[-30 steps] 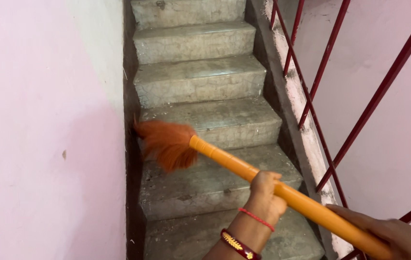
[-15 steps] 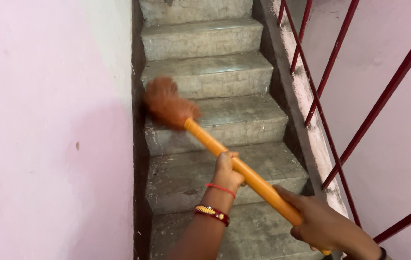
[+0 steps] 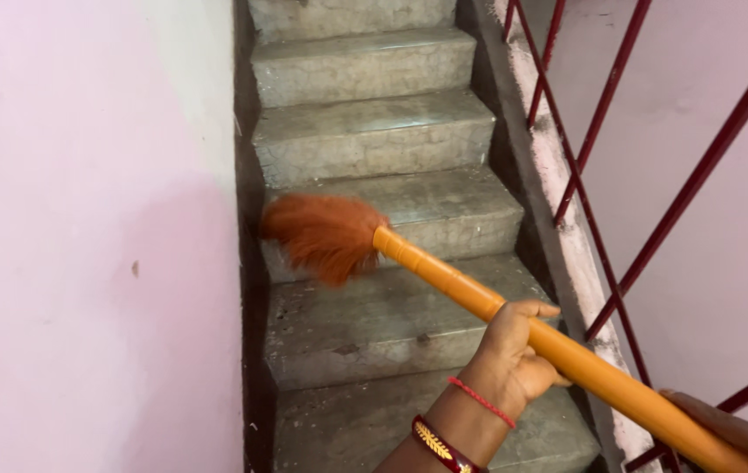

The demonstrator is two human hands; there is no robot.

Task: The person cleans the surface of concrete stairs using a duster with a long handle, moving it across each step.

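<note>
Broom: orange handle (image 3: 514,320) with a rust-orange brush head (image 3: 326,235); the handle slants from lower right up to the head.
Brush head position: over the concrete stairs (image 3: 391,131), at the left end of a step, just beside the pink wall (image 3: 85,245); contact with the step cannot be told.
Left hand (image 3: 514,355): fingers curled closed around the handle at mid-length; red thread and a dark bangle with gold pattern (image 3: 439,442) on the wrist.
Right hand (image 3: 741,429): at the handle's lower end, mostly cut off by the frame edge; grip cannot be told.
Railing (image 3: 619,131): dark red bars, right of the stairs, above a worn pale kerb.
</note>
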